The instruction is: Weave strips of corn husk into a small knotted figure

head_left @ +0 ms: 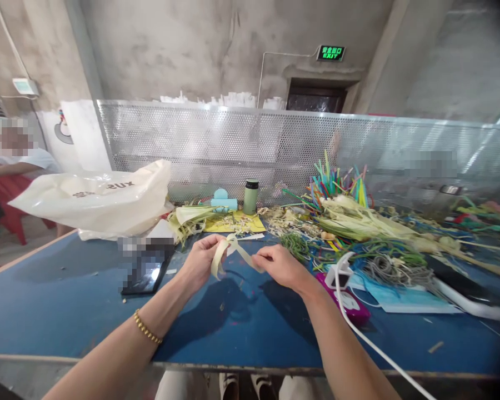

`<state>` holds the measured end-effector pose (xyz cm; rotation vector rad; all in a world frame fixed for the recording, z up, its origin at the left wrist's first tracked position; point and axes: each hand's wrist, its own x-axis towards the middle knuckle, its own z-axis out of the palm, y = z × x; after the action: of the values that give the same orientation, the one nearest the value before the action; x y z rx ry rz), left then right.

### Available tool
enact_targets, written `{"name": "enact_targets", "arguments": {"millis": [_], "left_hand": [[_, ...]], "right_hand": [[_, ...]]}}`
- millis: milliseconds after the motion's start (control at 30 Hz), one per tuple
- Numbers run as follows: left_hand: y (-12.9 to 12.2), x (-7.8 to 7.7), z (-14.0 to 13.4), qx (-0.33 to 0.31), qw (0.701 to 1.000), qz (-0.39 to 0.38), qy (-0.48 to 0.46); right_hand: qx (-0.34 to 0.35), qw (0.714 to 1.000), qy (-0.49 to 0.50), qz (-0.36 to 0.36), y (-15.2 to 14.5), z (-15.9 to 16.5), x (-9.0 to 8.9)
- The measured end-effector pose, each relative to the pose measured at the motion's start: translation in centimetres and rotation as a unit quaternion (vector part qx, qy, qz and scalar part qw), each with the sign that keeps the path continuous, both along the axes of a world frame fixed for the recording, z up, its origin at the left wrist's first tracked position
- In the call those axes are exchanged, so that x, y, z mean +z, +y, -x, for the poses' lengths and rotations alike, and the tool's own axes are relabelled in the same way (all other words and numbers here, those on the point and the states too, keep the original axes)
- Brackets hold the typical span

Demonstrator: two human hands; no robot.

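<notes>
A pale, flat corn husk strip point(219, 259) is looped between my two hands, just above the blue table point(233, 344). My left hand point(203, 256) pinches the strip near its loop, and one end hangs down beside the fingers. The other end runs to my right hand point(278, 264), whose thumb and fingers are closed on it. Behind the hands, husk scraps lie on a yellow sheet point(255, 223). A larger bundle of pale green husks point(354, 219) rests to the right.
A big white plastic bag point(100, 200) and a dark phone point(148, 272) lie left. Behind stand a green bottle point(250, 199) and a perforated metal screen point(200, 139). To the right are a purple power strip point(356, 305) with a white cable, cord coils point(387, 271) and a blue mask point(408, 297).
</notes>
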<state>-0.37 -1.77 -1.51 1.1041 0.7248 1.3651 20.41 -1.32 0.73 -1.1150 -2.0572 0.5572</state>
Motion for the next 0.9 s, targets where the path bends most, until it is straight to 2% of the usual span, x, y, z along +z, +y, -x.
{"name": "enact_targets", "arguments": {"millis": [67,133,200,333,500,600,700,800,900], "left_hand": [[0.1,-0.1,-0.1,0.022,0.999,-0.021,0.040],[0.1,-0.1,-0.2,0.046,0.995,-0.053,0.077],[0.1,-0.2,-0.2,0.056,0.991,-0.073,0.101],[0.3,-0.3,-0.1,0.066,0.992,-0.067,0.088],[0.9,-0.4,0.1,0.055,0.994,-0.086,0.039],[1.0,-0.1,0.2,0.058,0.991,-0.110,0.043],[0.8,0.1,0.0,0.058,0.989,-0.115,0.078],[0.3,0.2,-0.4,0.043,0.988,-0.104,0.108],[0.0,0.1,-0.8,0.036,0.986,-0.087,0.135]], "right_hand": [[0.020,1.000,0.007,-0.019,0.6,0.5,-0.3],[0.047,0.998,0.039,0.003,1.0,1.1,-0.4],[0.042,0.998,0.043,0.005,1.2,1.7,-0.1],[-0.048,0.989,-0.039,-0.136,0.9,2.9,1.7],[-0.036,0.980,-0.102,-0.166,1.1,4.8,4.0],[-0.016,0.990,-0.065,-0.121,1.9,5.9,3.6],[0.033,0.998,0.054,-0.010,2.6,6.2,2.2],[0.045,0.980,0.180,0.072,2.8,5.6,1.1],[0.024,0.971,0.222,0.082,2.9,4.8,1.0]]}}
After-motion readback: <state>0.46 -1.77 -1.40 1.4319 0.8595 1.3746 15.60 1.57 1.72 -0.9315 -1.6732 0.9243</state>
